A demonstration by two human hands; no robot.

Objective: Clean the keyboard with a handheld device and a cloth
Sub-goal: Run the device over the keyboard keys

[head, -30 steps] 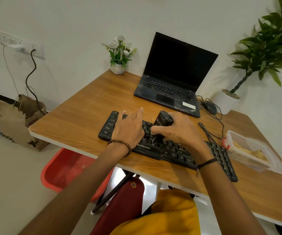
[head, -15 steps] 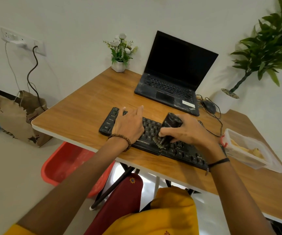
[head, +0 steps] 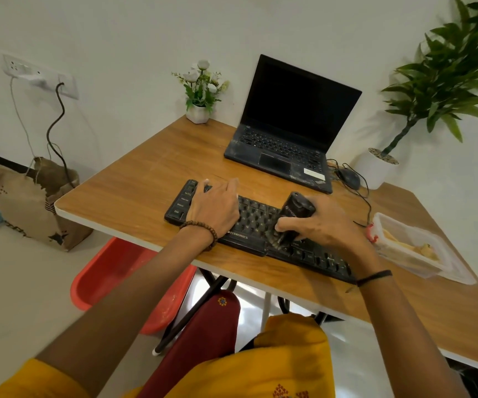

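Desk [head: 134, 196] edge apparently just beside keyboard [head: 253, 218]

The keyboard [head: 256, 222] is lying near the front edge of the surface [head: 134, 196]. The left hand [head: 215, 209] is resting on its left end, and the right hand [head: 328, 224] is holding the handheld device [head: 295, 212] on its middle keys. The laptop [head: 286, 130] is standing behind the keyboard, the flower pot [head: 198, 112] sitting to its left and the mouse [head: 348, 177] to its right. The container [head: 410, 249] is lying just right of the keyboard. A bag [head: 31, 202] is standing on the floor, left of the surface.
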